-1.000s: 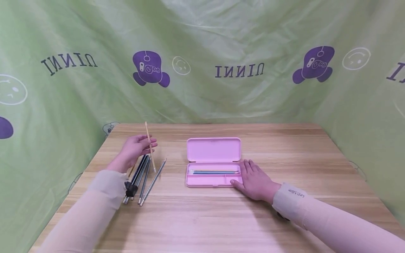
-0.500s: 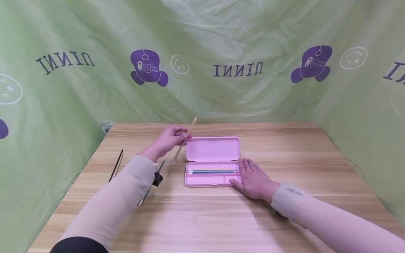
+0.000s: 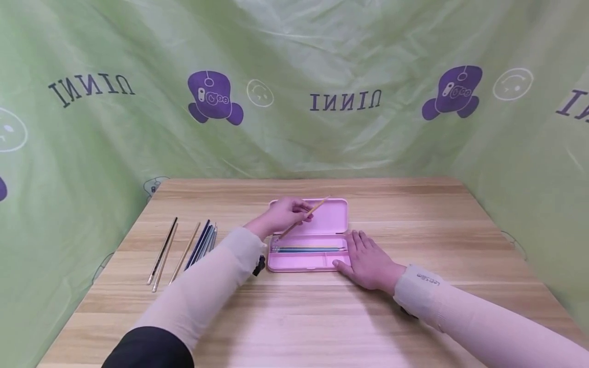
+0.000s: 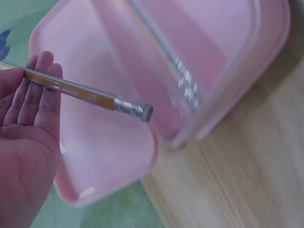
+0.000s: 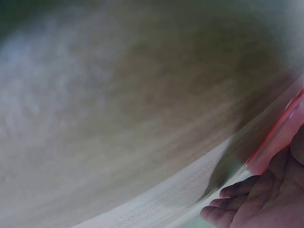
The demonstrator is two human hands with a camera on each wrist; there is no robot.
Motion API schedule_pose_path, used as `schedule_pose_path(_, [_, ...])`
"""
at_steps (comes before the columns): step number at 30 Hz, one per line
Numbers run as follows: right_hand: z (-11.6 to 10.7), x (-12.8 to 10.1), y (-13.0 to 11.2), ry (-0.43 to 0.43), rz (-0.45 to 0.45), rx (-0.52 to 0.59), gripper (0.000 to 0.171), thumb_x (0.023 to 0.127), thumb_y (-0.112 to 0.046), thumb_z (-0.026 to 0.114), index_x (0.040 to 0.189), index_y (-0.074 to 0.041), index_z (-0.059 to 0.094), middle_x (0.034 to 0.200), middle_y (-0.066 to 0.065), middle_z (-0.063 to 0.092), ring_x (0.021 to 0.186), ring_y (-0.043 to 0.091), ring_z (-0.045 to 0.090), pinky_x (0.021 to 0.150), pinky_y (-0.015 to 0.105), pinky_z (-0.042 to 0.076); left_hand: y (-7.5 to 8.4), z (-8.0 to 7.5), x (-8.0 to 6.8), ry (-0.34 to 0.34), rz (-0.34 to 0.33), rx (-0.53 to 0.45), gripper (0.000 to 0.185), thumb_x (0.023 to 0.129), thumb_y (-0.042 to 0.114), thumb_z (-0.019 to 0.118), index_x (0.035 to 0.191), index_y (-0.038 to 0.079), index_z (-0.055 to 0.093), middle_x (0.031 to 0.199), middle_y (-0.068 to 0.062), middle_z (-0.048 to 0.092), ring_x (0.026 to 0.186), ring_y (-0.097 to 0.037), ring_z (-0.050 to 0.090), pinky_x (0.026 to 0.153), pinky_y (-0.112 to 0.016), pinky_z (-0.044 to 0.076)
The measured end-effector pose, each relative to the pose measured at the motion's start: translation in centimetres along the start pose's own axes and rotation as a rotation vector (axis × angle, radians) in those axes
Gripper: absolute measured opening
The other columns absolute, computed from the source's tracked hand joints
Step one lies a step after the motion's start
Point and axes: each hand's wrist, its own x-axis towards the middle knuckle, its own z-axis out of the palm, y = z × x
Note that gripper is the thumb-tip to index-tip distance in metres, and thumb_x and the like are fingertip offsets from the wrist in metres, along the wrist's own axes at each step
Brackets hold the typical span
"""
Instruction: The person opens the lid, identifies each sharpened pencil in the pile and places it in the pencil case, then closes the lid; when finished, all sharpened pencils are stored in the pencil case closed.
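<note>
The left hand (image 3: 284, 213) pinches a wooden pencil (image 3: 304, 216) between thumb and fingertips, holding it slantwise above the open pink pencil case (image 3: 307, 259). In the head view the pencil's far end points up and to the right across the raised lid (image 3: 329, 212), while its near end dips toward the left part of the tray. The left wrist view shows the pencil (image 4: 85, 94) crossing the fingers (image 4: 40, 90), its metal-collared end (image 4: 135, 110) hanging free over the case's interior, not touching the pink plastic.

The right hand (image 3: 368, 263) lies flat on the table (image 3: 414, 214) with straight fingers, pressed against the right end of the case; its thumb rests along the case's front right corner. It grasps nothing. The right wrist view shows only the palm and fingertips (image 5: 256, 204) beside a pink edge (image 5: 280, 133), the rest blurred.

Inside the tray's long compartment lie several pencils (image 3: 308, 249), side by side and parallel to the case's long side, just below the held pencil's lower end.

Well to the left of the case, beyond the left sleeve (image 3: 207, 286), a loose row of pencils (image 3: 184, 250) lies on the table, angled away from the person
</note>
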Motion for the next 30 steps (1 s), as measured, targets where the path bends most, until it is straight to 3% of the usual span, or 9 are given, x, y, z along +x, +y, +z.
schedule_pose_path(7, [0.1, 0.0, 0.0, 0.004, -0.006, -0.004, 0.085, 0.109, -0.049, 0.041, 0.153, 0.02, 0.022, 0.157, 0.042, 0.023, 0.148, 0.055, 0.021, 0.121, 0.062, 0.022, -0.1, 1.9, 0.3, -0.05, 0.028, 0.11, 0.024, 0.098, -0.009, 0.058, 0.12, -0.01, 0.068, 0.103, -0.018, 0.074, 0.096, -0.023, 0.071, 0.085, -0.026, 0.058])
schedule_pose_path(14, [0.0, 0.0, 0.0, -0.007, 0.004, -0.004, 0.085, 0.109, -0.05, 0.04, 0.153, 0.02, 0.021, 0.158, 0.042, 0.023, 0.148, 0.055, 0.021, 0.12, 0.062, 0.022, -0.8, 2.5, 0.5, -0.082, 0.07, 0.308, 0.022, 0.096, -0.006, 0.061, 0.114, -0.004, 0.073, 0.096, -0.008, 0.075, 0.091, -0.016, 0.069, 0.089, -0.026, 0.054])
schedule_pose_path(21, [-0.2, -0.1, -0.2, -0.003, 0.0, 0.001, 0.085, 0.109, -0.049, 0.041, 0.153, 0.02, 0.022, 0.157, 0.042, 0.025, 0.148, 0.055, 0.023, 0.119, 0.064, 0.024, -1.1, 2.7, 0.2, -0.075, 0.077, 0.399, 0.021, 0.098, 0.0, 0.065, 0.116, 0.003, 0.076, 0.103, -0.004, 0.077, 0.098, -0.015, 0.069, 0.095, -0.03, 0.054])
schedule_pose_path(30, [-0.2, 0.0, -0.2, -0.017, 0.01, -0.009, 0.084, 0.109, -0.049, 0.041, 0.152, 0.021, 0.021, 0.157, 0.042, 0.024, 0.148, 0.055, 0.022, 0.12, 0.064, 0.023, -1.1, 2.7, -0.2, -0.101, 0.094, 0.418, 0.021, 0.096, 0.0, 0.067, 0.114, 0.004, 0.077, 0.105, -0.005, 0.077, 0.1, -0.017, 0.07, 0.095, -0.031, 0.054])
